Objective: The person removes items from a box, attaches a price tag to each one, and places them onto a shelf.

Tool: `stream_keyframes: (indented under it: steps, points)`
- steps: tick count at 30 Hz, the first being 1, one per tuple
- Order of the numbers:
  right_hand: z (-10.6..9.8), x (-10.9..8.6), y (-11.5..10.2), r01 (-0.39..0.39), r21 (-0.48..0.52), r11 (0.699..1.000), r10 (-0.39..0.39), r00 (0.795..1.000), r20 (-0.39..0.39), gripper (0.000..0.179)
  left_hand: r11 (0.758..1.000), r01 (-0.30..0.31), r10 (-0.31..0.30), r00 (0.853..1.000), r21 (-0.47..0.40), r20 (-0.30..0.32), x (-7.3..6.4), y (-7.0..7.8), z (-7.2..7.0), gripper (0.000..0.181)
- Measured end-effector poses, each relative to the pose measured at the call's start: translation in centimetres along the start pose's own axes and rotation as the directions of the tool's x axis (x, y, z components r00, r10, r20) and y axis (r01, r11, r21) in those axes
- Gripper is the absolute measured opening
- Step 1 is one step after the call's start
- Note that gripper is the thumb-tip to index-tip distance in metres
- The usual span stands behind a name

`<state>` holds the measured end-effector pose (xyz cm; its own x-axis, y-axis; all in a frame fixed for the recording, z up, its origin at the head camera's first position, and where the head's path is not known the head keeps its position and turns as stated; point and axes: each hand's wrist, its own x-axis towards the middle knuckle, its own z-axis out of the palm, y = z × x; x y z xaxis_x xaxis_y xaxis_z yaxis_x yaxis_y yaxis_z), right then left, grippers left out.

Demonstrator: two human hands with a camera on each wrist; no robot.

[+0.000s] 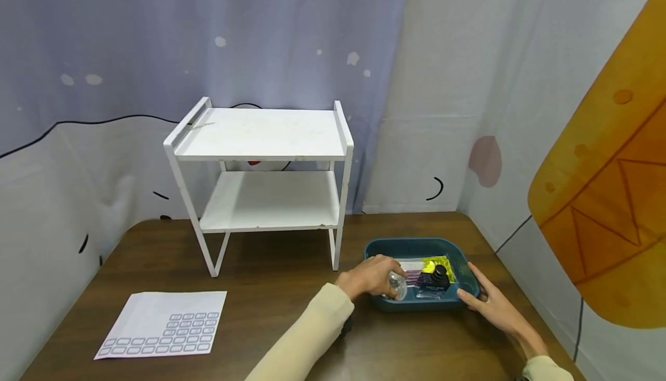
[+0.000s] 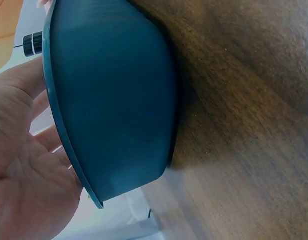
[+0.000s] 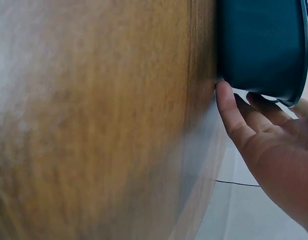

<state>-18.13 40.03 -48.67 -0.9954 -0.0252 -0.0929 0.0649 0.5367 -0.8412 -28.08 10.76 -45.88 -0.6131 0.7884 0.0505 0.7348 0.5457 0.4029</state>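
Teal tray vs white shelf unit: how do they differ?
Build: the teal tray is one shallow basin; the white shelf unit is taller, with two flat tiers on legs.
Handling: the left hand holds a clear object at the tray and the right hand touches its end; neither touches the shelf unit.
Shared: both stand on the brown table.

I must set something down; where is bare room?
Free: both white rack shelves, and the tabletop between the paper sheet and left sleeve. Crowded: the teal tray, with packets, a black item, left hand partly inside, right hand at its edge.
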Motion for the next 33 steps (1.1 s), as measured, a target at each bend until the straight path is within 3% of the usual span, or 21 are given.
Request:
stream_keyframes:
  steps: [4, 11, 17, 25, 33]
  points:
    - [0.08, -0.04, -0.04, -0.006, -0.006, 1.000, 0.006, 1.000, 0.003, 0.083, 1.000, -0.002, 0.002, 1.000, 0.002, -0.006, -0.08, -0.20, 0.04, 0.048]
    - [0.06, -0.08, 0.09, -0.012, -0.008, 1.000, 0.012, 1.000, 0.019, 0.084, 0.999, 0.031, -0.030, 0.998, -0.023, 0.048, -0.06, -0.23, -0.25, 0.049]
    - [-0.03, -0.04, 0.16, -0.015, -0.003, 1.000, 0.015, 1.000, 0.023, 0.084, 0.999, 0.025, -0.023, 0.998, -0.021, 0.063, 0.11, -0.10, -0.29, 0.052]
    - [-0.06, 0.02, 0.06, -0.025, 0.003, 1.000, 0.025, 0.999, 0.023, 0.085, 0.999, -0.030, 0.031, 0.999, 0.025, -0.020, 0.18, -0.32, 0.05, 0.052]
    - [-0.01, -0.09, 0.03, -0.021, -0.005, 1.000, 0.021, 1.000, 0.016, 0.085, 0.997, -0.039, 0.041, 0.999, 0.061, -0.026, 0.16, -0.33, 0.38, 0.053]
